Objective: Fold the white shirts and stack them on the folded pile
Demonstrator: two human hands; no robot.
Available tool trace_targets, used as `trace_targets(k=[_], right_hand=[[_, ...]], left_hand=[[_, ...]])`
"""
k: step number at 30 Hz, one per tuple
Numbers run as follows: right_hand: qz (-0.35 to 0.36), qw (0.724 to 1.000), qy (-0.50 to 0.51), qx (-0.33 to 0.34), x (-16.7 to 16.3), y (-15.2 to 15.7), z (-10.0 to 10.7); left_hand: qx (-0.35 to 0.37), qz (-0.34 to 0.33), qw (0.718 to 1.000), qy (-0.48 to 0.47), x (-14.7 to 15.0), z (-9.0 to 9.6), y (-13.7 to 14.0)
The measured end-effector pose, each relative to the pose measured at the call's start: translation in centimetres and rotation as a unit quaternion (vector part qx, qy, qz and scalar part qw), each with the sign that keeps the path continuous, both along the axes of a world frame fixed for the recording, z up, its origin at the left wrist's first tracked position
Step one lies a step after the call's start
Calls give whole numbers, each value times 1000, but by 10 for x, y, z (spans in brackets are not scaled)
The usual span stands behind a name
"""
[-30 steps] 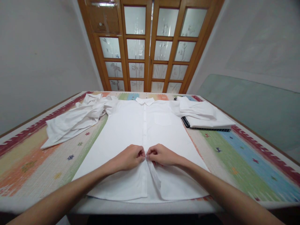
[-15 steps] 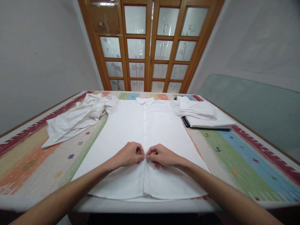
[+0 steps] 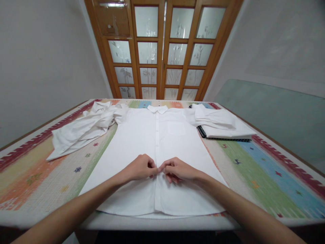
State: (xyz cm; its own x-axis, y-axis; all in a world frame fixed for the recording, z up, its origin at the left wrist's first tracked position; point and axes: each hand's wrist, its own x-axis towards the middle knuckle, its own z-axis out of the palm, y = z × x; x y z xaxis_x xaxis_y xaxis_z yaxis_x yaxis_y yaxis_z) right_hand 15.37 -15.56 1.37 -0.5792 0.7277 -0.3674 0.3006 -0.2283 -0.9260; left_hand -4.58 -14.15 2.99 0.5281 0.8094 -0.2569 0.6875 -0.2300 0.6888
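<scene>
A white button-up shirt (image 3: 132, 135) lies face up and spread out, its collar at the far side and its hem near me. My left hand (image 3: 143, 166) pinches the front placket below the middle, fingers closed on the cloth. From the other side my right hand (image 3: 175, 169) meets it, thumb and forefinger pinched at the placket edge and the other fingers curled. The fingertips touch at the placket. Whether a button sits between them is hidden. Above the hands, several small buttons run up the placket (image 3: 156, 130) to the collar.
Another white garment (image 3: 83, 130) lies crumpled at the left, by the shirt's sleeve. Folded white clothes (image 3: 223, 127) with a black patterned edge are stacked at the right. A colourful striped cloth (image 3: 259, 183) covers the table. Wooden glass-paned doors (image 3: 162, 51) stand beyond.
My right hand's forefinger has stretched a little to the left over the placket, and its other fingers have loosened slightly. My left hand has barely moved.
</scene>
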Motion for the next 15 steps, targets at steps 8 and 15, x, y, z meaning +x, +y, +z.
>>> trace_targets(k=[8, 15], right_hand=[[-12, 1000, -10, -7, -2, -6, -1], [-27, 998, -33, 35, -6, -8, -8]], left_hand=[[99, 18, 993, 59, 14, 5, -10], [100, 31, 994, 32, 6, -7, -9]])
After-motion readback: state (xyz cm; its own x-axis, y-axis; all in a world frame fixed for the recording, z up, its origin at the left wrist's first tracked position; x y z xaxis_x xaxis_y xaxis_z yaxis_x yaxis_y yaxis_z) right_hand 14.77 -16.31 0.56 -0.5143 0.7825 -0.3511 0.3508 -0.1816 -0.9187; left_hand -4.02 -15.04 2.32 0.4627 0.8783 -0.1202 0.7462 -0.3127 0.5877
